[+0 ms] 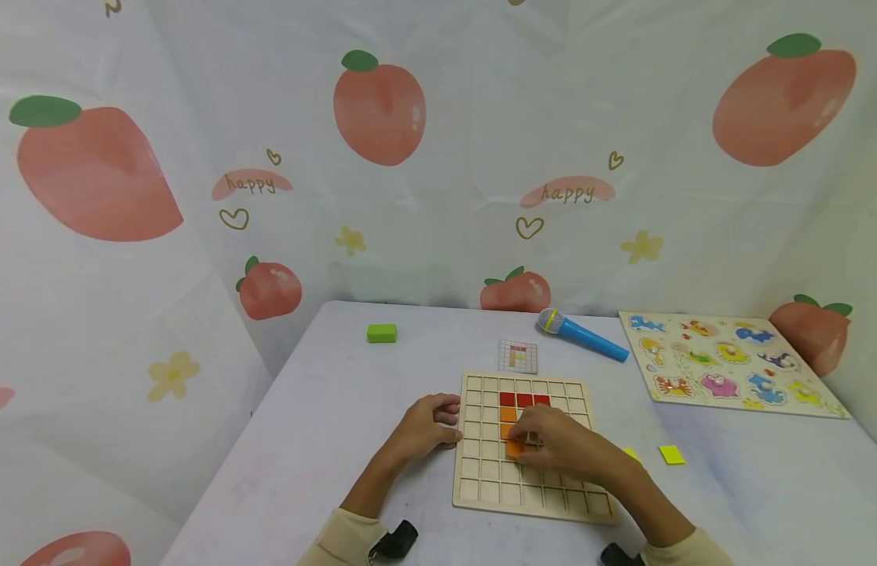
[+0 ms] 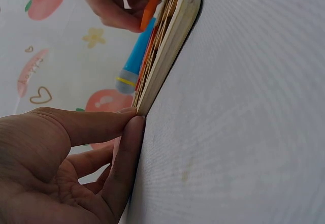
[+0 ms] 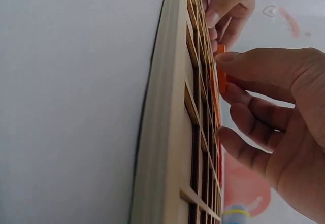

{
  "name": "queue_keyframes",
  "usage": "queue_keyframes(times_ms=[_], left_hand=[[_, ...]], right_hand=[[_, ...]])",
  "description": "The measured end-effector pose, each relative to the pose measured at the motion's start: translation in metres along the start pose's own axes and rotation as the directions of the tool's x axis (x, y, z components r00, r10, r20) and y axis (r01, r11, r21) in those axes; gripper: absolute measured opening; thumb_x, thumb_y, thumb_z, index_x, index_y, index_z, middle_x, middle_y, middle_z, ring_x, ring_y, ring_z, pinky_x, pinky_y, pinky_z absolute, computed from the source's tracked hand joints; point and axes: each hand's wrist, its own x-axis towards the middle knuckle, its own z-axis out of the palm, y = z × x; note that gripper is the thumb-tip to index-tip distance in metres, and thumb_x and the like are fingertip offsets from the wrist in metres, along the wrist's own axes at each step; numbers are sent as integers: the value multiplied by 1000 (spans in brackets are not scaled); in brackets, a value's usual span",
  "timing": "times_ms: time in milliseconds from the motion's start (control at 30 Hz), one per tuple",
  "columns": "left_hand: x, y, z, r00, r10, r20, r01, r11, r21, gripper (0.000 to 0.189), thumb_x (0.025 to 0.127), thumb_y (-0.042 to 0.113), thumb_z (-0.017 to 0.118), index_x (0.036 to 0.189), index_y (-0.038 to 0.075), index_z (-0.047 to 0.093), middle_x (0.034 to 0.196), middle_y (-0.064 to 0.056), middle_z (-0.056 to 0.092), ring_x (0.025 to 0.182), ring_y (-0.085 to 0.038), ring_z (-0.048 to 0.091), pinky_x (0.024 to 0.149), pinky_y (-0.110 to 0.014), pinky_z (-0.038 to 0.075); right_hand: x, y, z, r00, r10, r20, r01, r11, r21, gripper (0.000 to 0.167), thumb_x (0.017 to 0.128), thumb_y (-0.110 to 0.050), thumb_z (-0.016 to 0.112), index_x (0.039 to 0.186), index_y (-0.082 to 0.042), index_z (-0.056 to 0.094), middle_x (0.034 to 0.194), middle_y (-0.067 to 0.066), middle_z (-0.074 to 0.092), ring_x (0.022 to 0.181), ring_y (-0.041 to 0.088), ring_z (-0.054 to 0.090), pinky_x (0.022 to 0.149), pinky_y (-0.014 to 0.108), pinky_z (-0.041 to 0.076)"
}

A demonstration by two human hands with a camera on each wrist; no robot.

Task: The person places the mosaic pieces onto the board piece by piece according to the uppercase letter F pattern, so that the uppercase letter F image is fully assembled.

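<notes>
A wooden grid board (image 1: 481, 493) lies on the table. Three red square tiles (image 1: 507, 399) form a row in its upper part, with orange tiles (image 1: 508, 414) in a column beneath the leftmost. My right hand (image 1: 562, 440) is over the board, pinching one orange tile (image 3: 222, 69) between thumb and fingers; in the right wrist view the tile stands on edge close to the grid. At the board's left edge my left hand (image 1: 426, 428) holds on with the tips of thumb and forefinger, seen closely in the left wrist view. Part of the grid is hidden under my right hand.
Behind the board lies a small printed grid card (image 1: 518, 356). A blue toy microphone (image 1: 587, 338), an animal puzzle board (image 1: 735, 362) and a green block (image 1: 382, 333) lie farther back. Right of the board are yellow tiles (image 1: 672, 454), one partly behind my right forearm.
</notes>
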Motion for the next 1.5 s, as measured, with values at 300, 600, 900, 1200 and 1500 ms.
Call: queue_keyframes(times_ms=[300,600,900,1200,1500], left_hand=[[1,0,-1,1000,0,4,0,1000,-8,61,84,-8,81,141,-7,60,123,-13,66,110,-22,64,78,-31,65],[0,0,0,1000,2,4,-2,1000,-5,61,84,-7,81,141,-7,60,123,-13,66,110,-23,64,78,-30,65],[1,-1,0,1000,4,1,-4,1000,6,61,84,-7,81,140,-7,60,122,-13,66,108,-22,64,77,-30,65],[1,-1,1,1000,11,-5,-10,1000,29,60,83,-6,81,140,-6,61,122,-12,66,109,-23,65,78,-30,65],[0,0,0,1000,1,-4,-1,1000,12,61,84,-6,81,141,-6,61,122,-13,66,109,-23,64,77,-31,65]], right_hand=[[4,-5,5,1000,-21,-8,21,999,-38,21,93,-23,82,111,-14,80,109,-12,68,106,12,59,99,40,57],[3,-6,3,999,-49,-16,48,997,-67,21,92,-22,84,111,-14,81,108,-11,68,104,10,59,96,37,58],[2,-5,2,1000,-25,-16,25,999,-42,20,92,-18,83,111,-14,81,110,-9,70,108,14,61,100,43,57],[0,-2,2,1000,-23,-8,23,999,-31,20,93,-22,83,112,-16,80,109,-12,70,106,11,61,99,41,57],[-18,10,-7,999,39,-21,-38,999,21,24,93,-26,83,115,-16,79,111,-12,70,101,8,60,92,33,57]])
